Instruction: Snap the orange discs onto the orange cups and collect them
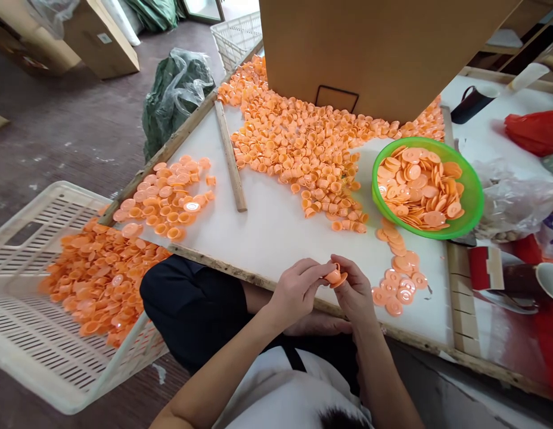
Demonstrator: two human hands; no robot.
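Just over the near edge of the table, both hands meet at a small orange toy cup [334, 273] that sits on an orange saucer [338, 283]. The fingers of my left hand [297, 292] pinch the cup from the left. My right hand [356, 292] grips the saucer by its right side, thumb and fingers closed on it. Loose saucers [399, 286] lie flat on the white tabletop, right of my right hand. Beyond my hands spreads a big heap of orange cups [298, 143]. A green bowl [475, 199] full of saucers stands at the right.
Cups on saucers [169, 196] are grouped at the table's left corner, beside a wooden strip [232, 158]. A white crate [44, 369] with more orange pieces stands at lower left. A large cardboard box [375, 53] rises behind the heap. Wooden edging [223, 268] borders the table.
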